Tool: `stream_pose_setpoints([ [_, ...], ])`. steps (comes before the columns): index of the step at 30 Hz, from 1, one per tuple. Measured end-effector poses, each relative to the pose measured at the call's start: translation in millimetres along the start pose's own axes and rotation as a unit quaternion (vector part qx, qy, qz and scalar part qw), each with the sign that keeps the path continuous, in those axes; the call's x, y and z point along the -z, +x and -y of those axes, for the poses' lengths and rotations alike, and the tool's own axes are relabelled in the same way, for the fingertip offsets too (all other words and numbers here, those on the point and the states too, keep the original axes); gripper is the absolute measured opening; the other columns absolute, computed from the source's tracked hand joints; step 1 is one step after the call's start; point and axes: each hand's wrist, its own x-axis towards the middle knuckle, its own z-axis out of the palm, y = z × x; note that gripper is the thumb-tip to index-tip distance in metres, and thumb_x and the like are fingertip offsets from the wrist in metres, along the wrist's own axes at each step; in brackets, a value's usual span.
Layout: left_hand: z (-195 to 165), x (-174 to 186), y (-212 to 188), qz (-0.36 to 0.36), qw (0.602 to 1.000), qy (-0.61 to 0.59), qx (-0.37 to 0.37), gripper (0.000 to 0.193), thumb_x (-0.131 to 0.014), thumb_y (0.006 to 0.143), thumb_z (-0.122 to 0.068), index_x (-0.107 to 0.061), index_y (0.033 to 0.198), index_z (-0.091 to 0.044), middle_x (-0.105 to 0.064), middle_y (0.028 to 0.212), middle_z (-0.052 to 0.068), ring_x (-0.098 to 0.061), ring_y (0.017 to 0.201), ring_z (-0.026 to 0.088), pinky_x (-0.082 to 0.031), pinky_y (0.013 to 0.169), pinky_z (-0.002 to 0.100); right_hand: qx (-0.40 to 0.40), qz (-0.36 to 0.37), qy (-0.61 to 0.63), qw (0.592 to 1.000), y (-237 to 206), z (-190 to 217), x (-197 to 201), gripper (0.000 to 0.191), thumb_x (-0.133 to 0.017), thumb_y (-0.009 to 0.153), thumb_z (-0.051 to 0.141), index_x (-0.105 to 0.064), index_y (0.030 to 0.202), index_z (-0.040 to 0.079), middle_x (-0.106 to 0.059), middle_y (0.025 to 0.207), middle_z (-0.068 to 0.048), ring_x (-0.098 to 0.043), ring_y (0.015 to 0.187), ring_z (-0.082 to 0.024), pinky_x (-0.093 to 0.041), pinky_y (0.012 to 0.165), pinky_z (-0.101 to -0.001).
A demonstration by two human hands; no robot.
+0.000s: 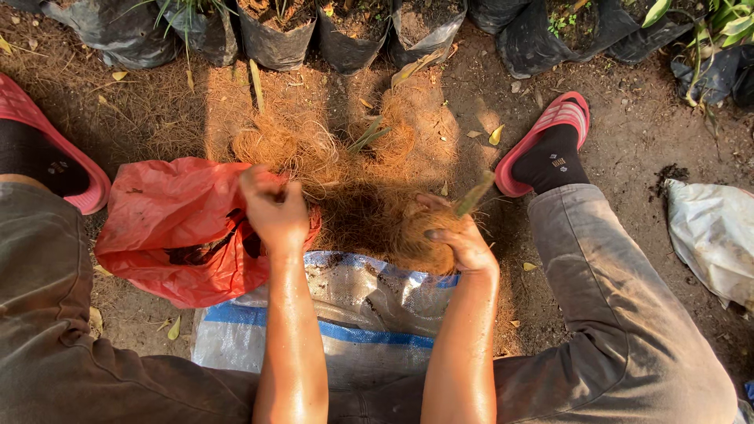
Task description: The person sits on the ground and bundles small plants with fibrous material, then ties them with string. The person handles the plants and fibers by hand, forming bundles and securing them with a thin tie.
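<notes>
— Right hand?
— Fingers curled round a coconut-fibre clump with a green shoot, just above the woven sack.
— Left hand?
— Pinched loose fibre from the fibre pile, beside the red plastic bag.

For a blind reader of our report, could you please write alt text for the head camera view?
Seen from above, a seated person's right hand grips a wad of brown fibre with a green leaf, while the left hand reaches into a red plastic bag. A loose fibre pile lies ahead on bare soil.
</notes>
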Motion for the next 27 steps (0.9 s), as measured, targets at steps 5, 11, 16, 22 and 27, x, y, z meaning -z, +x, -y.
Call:
stream_pose_setpoints([
  [5,-51.6,-18.9,-13.0,0.298,0.941,0.093,0.130,0.033,-0.078,0.090,-0.026,-0.071,0.116,-0.007,-0.073,0.102,0.013,-0.066,0.087,0.022,-0.054,0.081,0.035,0.073,0.059,0.072,0.993,-14.2,17.2,-1.2,0.106,-0.085,0.051,0.043,-0.059,0.140,-0.007,-0.055,0.152,-0.025,-0.048,0.145,-0.038,-0.032,0.125,-0.0478],
  [11,-70.3,-39.7,-36.3,0.463,0.855,0.092,0.216,0.064,-0.070,0.103,-0.045,-0.050,0.141,0.003,-0.061,0.127,0.024,-0.060,0.114,0.029,-0.048,0.098,0.041,0.084,0.063,0.090,0.990,-21.1,25.4,-6.0,0.115,-0.085,0.046,0.054,-0.059,0.139,-0.008,-0.051,0.153,-0.027,-0.047,0.145,-0.037,-0.034,0.123,-0.0487],
  [16,-75.7,-55.5,-47.0,0.441,0.859,-0.079,0.249,0.043,-0.071,0.093,-0.029,-0.070,0.123,0.002,-0.076,0.119,0.022,-0.072,0.101,0.030,-0.057,0.090,0.049,0.090,0.054,0.101,0.989,-20.4,22.9,-13.5,0.113,-0.085,0.050,0.056,-0.060,0.140,-0.007,-0.053,0.150,-0.028,-0.053,0.137,-0.039,-0.042,0.116,-0.0507],
  [22,-92.8,-52.8,-53.4,0.234,0.961,-0.083,0.120,0.026,-0.065,0.093,-0.011,-0.075,0.117,-0.007,-0.069,0.131,0.012,-0.070,0.102,0.031,-0.055,0.096,0.049,0.031,-0.021,0.254,0.966,-3.2,5.6,-2.4,0.080,-0.083,0.067,0.036,-0.058,0.134,-0.001,-0.058,0.142,-0.025,-0.062,0.124,-0.037,-0.055,0.102,-0.0535],
  [27,-98.4,-76.9,-88.7,0.295,0.945,0.045,-0.138,0.032,-0.061,0.094,-0.009,-0.073,0.122,-0.016,-0.049,0.158,0.016,-0.041,0.151,0.037,-0.029,0.129,0.050,-0.049,-0.168,0.330,0.928,22.3,-26.1,11.4,0.062,-0.075,0.082,0.025,-0.055,0.135,0.001,-0.065,0.127,-0.020,-0.068,0.114,-0.033,-0.059,0.098,-0.0493],
])
